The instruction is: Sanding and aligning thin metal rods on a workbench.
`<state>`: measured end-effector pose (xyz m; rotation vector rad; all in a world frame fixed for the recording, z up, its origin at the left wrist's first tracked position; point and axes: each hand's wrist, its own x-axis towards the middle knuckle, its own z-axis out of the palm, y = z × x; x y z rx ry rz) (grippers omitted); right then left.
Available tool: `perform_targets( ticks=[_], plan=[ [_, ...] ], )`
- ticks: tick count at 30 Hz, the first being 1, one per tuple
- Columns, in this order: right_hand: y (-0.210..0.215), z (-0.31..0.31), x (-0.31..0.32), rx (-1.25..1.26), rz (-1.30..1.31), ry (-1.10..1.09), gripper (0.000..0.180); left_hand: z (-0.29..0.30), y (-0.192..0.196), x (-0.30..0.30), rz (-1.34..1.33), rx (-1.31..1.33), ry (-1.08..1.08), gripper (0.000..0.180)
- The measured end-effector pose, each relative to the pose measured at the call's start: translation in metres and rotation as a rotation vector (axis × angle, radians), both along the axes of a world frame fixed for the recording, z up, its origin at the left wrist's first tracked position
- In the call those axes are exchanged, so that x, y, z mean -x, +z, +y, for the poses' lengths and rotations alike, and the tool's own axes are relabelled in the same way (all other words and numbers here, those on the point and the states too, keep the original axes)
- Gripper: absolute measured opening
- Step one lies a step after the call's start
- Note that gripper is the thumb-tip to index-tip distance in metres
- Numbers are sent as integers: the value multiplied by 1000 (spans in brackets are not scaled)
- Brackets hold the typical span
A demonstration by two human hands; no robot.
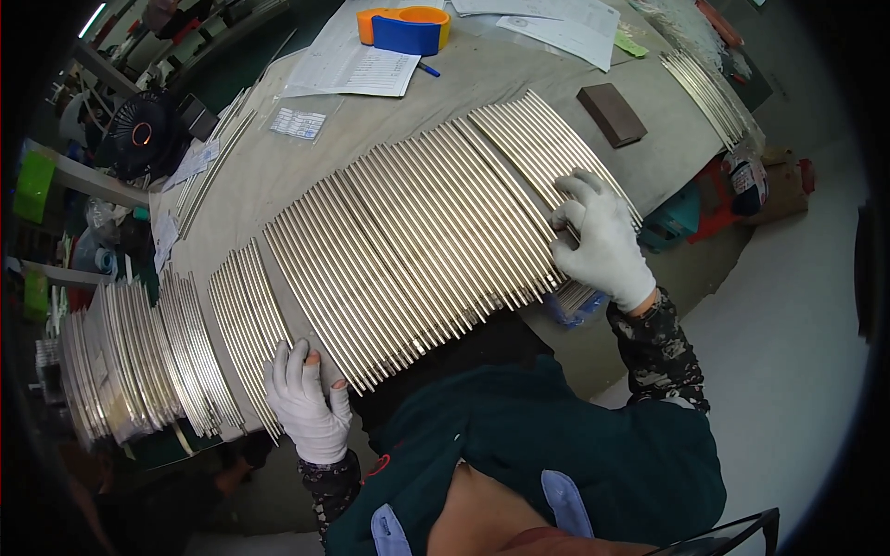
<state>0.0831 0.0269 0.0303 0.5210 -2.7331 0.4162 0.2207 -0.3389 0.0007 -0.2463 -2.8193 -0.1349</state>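
Observation:
A wide row of thin shiny metal rods (408,250) lies side by side across the table, reaching its near edge. My left hand (311,408), in a white glove with bare tips on the thumb and a finger, is at the near ends of a smaller group of rods (248,315). Its fingers are extended and the thumb stands apart. On the right, my gloved right hand (604,239) rests over the gap beside another rod group (547,139). Those fingers are bent but spread, with the fingertips against the rods; nothing shows lifted in either hand.
More rods, some in clear plastic (130,361), lie at the far left. A dark brown block (612,115) sits at the right. Papers (357,69), a blue pen (428,69) and an orange-and-blue tape dispenser (408,32) are at the back. Further rods (702,97) lie near the right edge.

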Motion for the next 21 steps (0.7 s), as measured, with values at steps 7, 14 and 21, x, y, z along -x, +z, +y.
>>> perform_targets(
  ticks=[7, 14, 21],
  plan=[
    [1, -4, -4, 25, 17, 59, 10, 2, 0, 1, 15, -2, -1, 45],
    [-4, -13, -4, 18, 55, 24, 5, 0, 0, 1, 8, 2, 7, 45],
    [3, -19, -10, 11, -32, 57, 10, 2, 2, 2, 6, -14, -10, 44]
  ],
)
